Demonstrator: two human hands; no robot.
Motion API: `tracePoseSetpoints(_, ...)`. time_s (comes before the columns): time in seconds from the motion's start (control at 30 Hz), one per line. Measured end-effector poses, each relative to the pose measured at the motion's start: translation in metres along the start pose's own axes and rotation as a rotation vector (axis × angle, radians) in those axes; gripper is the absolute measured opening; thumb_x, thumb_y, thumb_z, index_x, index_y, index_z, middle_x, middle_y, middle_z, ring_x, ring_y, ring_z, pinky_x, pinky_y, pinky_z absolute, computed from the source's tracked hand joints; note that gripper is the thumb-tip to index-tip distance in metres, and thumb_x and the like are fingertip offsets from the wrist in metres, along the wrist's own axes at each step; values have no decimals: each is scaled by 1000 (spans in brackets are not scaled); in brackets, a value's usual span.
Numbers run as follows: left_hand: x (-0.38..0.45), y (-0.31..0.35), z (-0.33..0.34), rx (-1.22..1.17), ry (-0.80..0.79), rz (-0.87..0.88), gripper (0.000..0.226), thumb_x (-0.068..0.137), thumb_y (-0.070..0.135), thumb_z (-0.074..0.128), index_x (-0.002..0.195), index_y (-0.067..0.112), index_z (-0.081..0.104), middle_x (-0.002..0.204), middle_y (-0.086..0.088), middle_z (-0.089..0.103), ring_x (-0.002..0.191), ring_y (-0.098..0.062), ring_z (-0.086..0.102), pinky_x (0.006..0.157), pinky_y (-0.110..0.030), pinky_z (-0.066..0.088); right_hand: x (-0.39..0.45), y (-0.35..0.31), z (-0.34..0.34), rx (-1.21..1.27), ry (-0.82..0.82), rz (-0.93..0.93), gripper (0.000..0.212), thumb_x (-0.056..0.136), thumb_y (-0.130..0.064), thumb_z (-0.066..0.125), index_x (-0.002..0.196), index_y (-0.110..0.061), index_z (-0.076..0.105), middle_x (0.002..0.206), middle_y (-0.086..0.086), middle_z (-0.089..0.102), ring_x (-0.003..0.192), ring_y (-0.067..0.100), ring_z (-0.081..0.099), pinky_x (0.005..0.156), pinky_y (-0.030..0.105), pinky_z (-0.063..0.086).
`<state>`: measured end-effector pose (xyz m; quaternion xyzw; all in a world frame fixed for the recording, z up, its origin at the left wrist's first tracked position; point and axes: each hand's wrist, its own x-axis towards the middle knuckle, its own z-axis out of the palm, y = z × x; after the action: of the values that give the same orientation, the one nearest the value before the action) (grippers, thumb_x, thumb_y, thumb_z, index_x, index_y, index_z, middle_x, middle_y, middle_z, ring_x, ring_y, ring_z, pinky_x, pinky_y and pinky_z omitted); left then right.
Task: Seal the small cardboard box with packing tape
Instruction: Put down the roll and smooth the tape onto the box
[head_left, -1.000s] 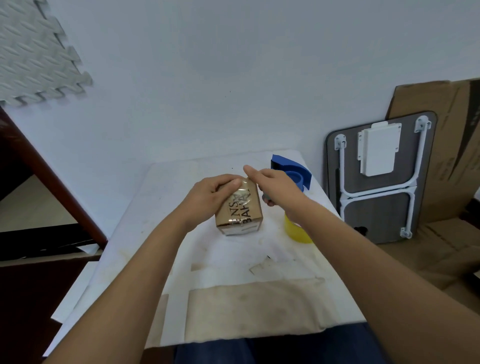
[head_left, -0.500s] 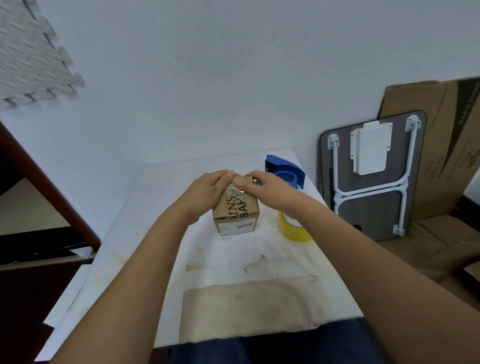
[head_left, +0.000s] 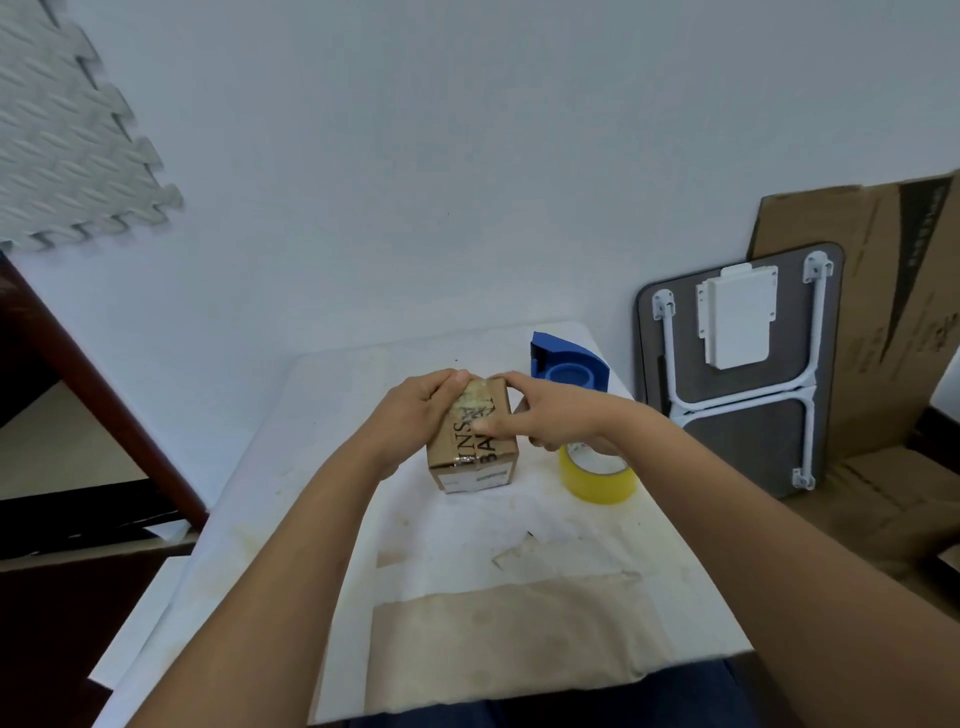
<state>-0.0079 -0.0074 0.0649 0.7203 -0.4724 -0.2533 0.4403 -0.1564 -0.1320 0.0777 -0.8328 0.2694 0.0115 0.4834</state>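
The small cardboard box (head_left: 475, 441) is stood on the white table (head_left: 311, 467), gripped at its left side by the left hand (head_left: 410, 415), while tape is pressed along its top by the right hand (head_left: 550, 415) with fingers flat together. Uneven pressing could wrinkle the tape; the yellow tape roll (head_left: 597, 475) beside it could be knocked.
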Motion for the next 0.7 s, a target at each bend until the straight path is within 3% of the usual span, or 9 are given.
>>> tracePoseSetpoints(0.1, -2, 1, 0, 13, -12, -10, 37, 101, 50, 38, 108, 36, 72, 103, 7, 76, 101, -13, 68, 89, -32, 53, 6, -7, 4, 42, 148, 11, 53, 86, -58, 60, 122, -19, 56, 86, -4, 56, 64, 9, 44, 57, 19, 34)
tracePoseSetpoints(0.2, -4, 2, 1, 24, 4, -24, 38, 101, 49, 37, 110, 35, 71, 103, 7, 75, 100, -11, 68, 84, -27, 50, 4, -9, 7, -78, 176, -32, 51, 86, -53, 62, 126, -23, 54, 96, -8, 58, 72, 2, 50, 60, 19, 36)
tracePoseSetpoints(0.3, -4, 6, 2, 63, 16, -30, 38, 101, 50, 39, 109, 34, 72, 102, 5, 75, 99, -13, 67, 82, -27, 51, -1, -8, 2, -138, 104, -43, 63, 83, -51, 67, 136, -26, 46, 117, -2, 63, 98, 13, 58, 81, 24, 43)
tracePoseSetpoints(0.37, -5, 8, 3, 81, 28, -34, 34, 99, 50, 43, 105, 34, 73, 100, 5, 75, 97, -14, 68, 83, -31, 52, -5, -5, 2, -162, 72, -41, 71, 81, -50, 70, 141, -27, 39, 115, -4, 60, 103, 15, 56, 85, 25, 41)
tracePoseSetpoints(0.47, -15, 9, 0, 94, -20, -30, 22, 90, 49, 62, 106, 39, 73, 99, 12, 76, 91, -5, 71, 81, -25, 55, -6, 3, 4, -154, 19, -33, 87, 74, -52, 76, 146, -32, 32, 125, -5, 59, 115, 15, 54, 98, 28, 43)
tracePoseSetpoints(0.53, -25, 7, -3, 94, -86, -21, 29, 85, 43, 71, 114, 42, 71, 101, 14, 77, 91, -3, 72, 83, -25, 56, -6, 8, 6, -139, -45, -26, 97, 68, -56, 79, 148, -38, 26, 129, -6, 58, 121, 17, 54, 103, 34, 44)
tracePoseSetpoints(0.63, -38, 0, -4, 57, -52, -4, 34, 84, 39, 74, 118, 42, 70, 105, 16, 76, 95, 0, 71, 88, -25, 56, -14, 10, 7, -53, -120, -37, 95, 73, -54, 76, 147, -49, 18, 114, -5, 60, 98, 13, 57, 85, 29, 50)
tracePoseSetpoints(0.7, -43, -5, -4, 39, 49, 16, 34, 84, 39, 74, 118, 43, 70, 108, 16, 75, 97, 4, 69, 88, -22, 55, -20, 11, 3, 12, -17, -41, 82, 80, -54, 69, 146, -47, 21, 112, 1, 61, 80, 14, 53, 73, 28, 47)
